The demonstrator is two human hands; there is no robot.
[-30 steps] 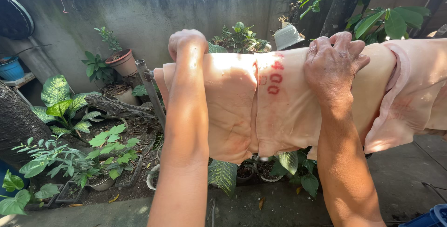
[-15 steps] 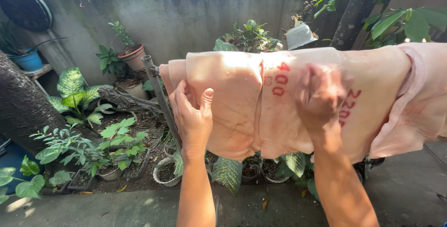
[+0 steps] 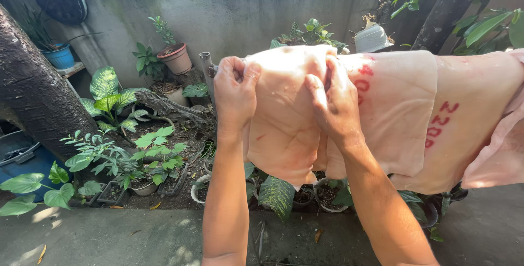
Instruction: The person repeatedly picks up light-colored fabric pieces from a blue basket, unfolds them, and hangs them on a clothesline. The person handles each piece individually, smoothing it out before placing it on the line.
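Large pale pink sheets of raw pig skin (image 3: pixel 398 118) with red stamped marks hang over a horizontal grey pole (image 3: pixel 206 64). My left hand (image 3: pixel 234 91) grips the left top edge of the leftmost sheet (image 3: pixel 281 124) next to the pole's end. My right hand (image 3: pixel 333 99) pinches a fold of the same sheet near its top. Both forearms reach up from below.
A concrete wall stands behind. Potted plants (image 3: pixel 174 55) and leafy greenery (image 3: pixel 109 102) fill the ground under the pole. A thick tree trunk (image 3: pixel 33 96) leans at left, with a blue tub (image 3: pixel 22 162) beneath it. A white pot (image 3: pixel 372 37) sits behind the skins.
Both hands have moved left along the hanging skin to its leftmost sheet and closed on its top edge; the view has shifted right and closer.
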